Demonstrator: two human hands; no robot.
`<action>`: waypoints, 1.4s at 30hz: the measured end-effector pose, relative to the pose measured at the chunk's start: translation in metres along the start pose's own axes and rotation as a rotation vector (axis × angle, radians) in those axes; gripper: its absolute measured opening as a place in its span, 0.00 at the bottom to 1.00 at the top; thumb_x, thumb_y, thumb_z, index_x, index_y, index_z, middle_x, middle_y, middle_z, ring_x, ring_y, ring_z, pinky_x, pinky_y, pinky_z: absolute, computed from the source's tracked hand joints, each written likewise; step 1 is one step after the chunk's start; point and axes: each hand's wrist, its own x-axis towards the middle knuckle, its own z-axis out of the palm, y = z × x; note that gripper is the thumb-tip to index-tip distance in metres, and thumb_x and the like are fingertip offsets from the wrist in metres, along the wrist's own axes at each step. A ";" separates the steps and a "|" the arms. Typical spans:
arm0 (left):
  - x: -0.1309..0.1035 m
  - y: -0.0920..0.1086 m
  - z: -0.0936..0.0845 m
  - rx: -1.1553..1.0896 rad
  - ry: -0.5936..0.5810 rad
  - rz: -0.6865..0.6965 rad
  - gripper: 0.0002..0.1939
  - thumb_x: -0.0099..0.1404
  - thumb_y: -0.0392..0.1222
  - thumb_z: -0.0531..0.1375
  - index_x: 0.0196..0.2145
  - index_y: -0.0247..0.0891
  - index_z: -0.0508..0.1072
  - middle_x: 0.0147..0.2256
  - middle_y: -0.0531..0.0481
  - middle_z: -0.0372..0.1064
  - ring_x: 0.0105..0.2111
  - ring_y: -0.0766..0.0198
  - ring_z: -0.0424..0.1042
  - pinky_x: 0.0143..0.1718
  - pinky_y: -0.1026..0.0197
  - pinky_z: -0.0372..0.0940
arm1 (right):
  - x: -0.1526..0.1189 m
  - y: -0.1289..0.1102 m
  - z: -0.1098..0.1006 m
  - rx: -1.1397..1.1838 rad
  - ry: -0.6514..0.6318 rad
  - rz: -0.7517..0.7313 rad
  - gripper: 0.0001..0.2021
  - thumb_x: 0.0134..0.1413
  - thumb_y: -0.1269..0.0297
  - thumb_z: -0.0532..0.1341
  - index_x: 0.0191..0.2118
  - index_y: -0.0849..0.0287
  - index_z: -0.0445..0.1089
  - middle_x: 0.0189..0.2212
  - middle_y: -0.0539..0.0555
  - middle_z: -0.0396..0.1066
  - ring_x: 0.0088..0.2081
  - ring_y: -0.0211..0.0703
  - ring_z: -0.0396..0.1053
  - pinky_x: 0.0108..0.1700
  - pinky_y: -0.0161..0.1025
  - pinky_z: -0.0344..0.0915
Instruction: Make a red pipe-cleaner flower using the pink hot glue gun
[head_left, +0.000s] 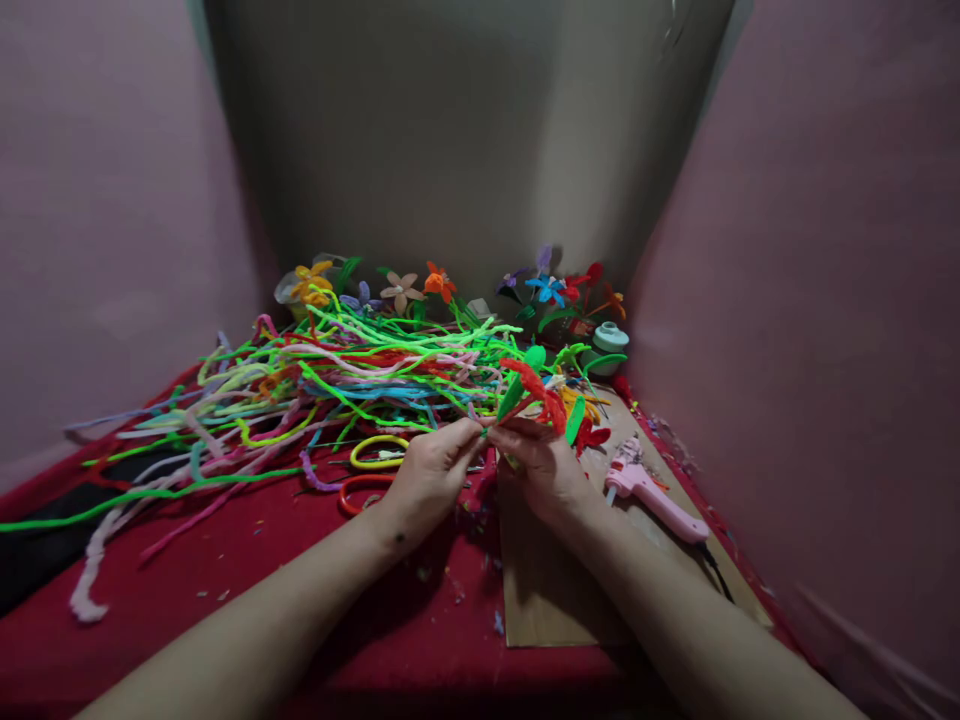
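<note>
My left hand (pixel 439 470) and my right hand (pixel 544 465) meet near the middle of the view, fingers pinched on the stem of a fuzzy flower (pixel 553 408) with red petals. Green leaves (pixel 514 393) rise from it above the fingertips, and another green leaf (pixel 575 420) shows beside my right hand. The stem is mostly hidden by my fingers. Just left of my left hand lie scissors with a yellow handle (pixel 367 452) and a red handle (pixel 352 494).
Many colourful pipe cleaners (pixel 360 370) are heaped on the red cloth (pixel 247 600). Finished-looking flowers (pixel 401 290) stand behind. A pink glue gun (pixel 664 505) rests on a brown board (pixel 540 600) at right, near a pale green jar (pixel 609 340).
</note>
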 end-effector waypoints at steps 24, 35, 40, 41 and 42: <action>-0.003 0.002 0.000 0.086 0.008 0.031 0.04 0.57 0.36 0.57 0.25 0.39 0.70 0.23 0.53 0.63 0.25 0.67 0.61 0.28 0.67 0.54 | 0.000 0.006 -0.001 -0.068 0.018 -0.059 0.04 0.42 0.68 0.64 0.27 0.53 0.76 0.26 0.49 0.72 0.31 0.42 0.66 0.38 0.40 0.60; 0.005 0.006 -0.007 -0.646 -0.283 -0.499 0.11 0.58 0.46 0.59 0.27 0.34 0.67 0.14 0.59 0.57 0.09 0.78 0.47 0.12 0.71 0.42 | -0.005 -0.005 -0.002 -0.152 -0.074 0.013 0.03 0.44 0.65 0.64 0.28 0.57 0.75 0.22 0.48 0.67 0.25 0.36 0.60 0.31 0.36 0.57; 0.003 0.001 -0.011 -0.934 -0.511 -0.588 0.10 0.57 0.43 0.60 0.29 0.32 0.68 0.14 0.60 0.55 0.09 0.80 0.40 0.10 0.72 0.42 | 0.000 0.002 -0.012 0.014 -0.205 0.118 0.06 0.43 0.66 0.65 0.32 0.58 0.75 0.21 0.48 0.69 0.24 0.34 0.61 0.27 0.33 0.55; 0.003 0.001 -0.012 -0.957 -0.557 -0.593 0.10 0.58 0.43 0.60 0.29 0.32 0.68 0.15 0.61 0.55 0.09 0.80 0.40 0.09 0.72 0.42 | 0.000 0.004 -0.013 0.039 -0.221 0.151 0.07 0.42 0.66 0.65 0.32 0.58 0.75 0.21 0.48 0.69 0.23 0.34 0.61 0.26 0.33 0.55; 0.003 0.000 -0.013 -0.951 -0.590 -0.591 0.10 0.58 0.44 0.59 0.29 0.33 0.68 0.15 0.61 0.54 0.09 0.80 0.39 0.09 0.72 0.42 | 0.001 0.005 -0.013 0.056 -0.224 0.159 0.07 0.42 0.66 0.65 0.32 0.58 0.75 0.21 0.48 0.69 0.22 0.33 0.61 0.25 0.32 0.55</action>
